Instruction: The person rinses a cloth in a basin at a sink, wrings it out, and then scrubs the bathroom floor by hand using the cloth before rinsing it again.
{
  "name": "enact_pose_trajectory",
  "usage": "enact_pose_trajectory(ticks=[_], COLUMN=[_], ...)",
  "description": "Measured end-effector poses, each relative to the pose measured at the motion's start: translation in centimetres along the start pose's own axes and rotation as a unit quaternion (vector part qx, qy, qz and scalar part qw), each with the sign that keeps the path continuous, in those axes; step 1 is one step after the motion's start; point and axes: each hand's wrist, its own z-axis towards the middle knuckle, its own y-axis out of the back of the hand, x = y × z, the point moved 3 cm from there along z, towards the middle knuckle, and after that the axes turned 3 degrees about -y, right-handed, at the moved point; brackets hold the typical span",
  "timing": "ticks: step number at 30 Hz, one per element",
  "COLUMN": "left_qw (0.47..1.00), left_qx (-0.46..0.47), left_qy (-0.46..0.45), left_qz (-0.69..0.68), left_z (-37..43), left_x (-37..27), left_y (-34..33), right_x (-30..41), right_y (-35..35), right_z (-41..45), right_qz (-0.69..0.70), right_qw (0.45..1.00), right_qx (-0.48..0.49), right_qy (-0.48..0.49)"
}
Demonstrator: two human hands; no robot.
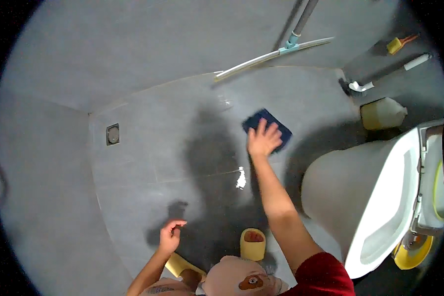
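My right hand (264,140) is palm down over a folded dark blue cloth (285,134) on the grey tiled floor. Its fingers are spread across the top of the cloth and none curls around an edge. The palm hides the cloth's near left part. Closer to my body, my left hand (171,234) hangs above the floor. Its fingers are loosely curled, with a gap to the thumb and nothing seen between them. A wet, shiny patch (241,178) glints on the floor to the near left of the cloth.
A floor squeegee (273,54) leans at the far wall. On the right are a white toilet (333,185), a plastic jug (383,114), a long-handled brush (360,87) and a small yellow brush (394,46). A floor drain (113,134) lies left. Yellow slippers (253,251) are on my feet.
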Motion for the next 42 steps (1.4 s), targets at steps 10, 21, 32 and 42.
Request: enact_pose_trajectory(ticks=[10,21,32,42], left_qw=[0.985,0.856,0.863,0.867], left_qx=[-0.154,-0.038,-0.195,-0.274], left_qy=[-0.024,-0.244,-0.197,-0.014], left_qz=[0.07,0.453,0.422,0.417], left_z=[4.7,15.8,28.2,9.6], left_x=[-4.3,5.7,13.1,17.2], left_y=[6.4,3.2,24.6,24.0], right_x=[23.6,12.7,15.8,32.5], right_y=[0.7,1.1,0.2,1.7], right_z=[-18.0,-14.5,-19.7,-19.7], right_qz=[0.17,0.407,0.395,0.331], right_qw=[0.766,0.674,0.753,0.827], right_qx=[0.39,0.592,0.505,0.339], right_qy=[0.482,0.171,0.145,0.302])
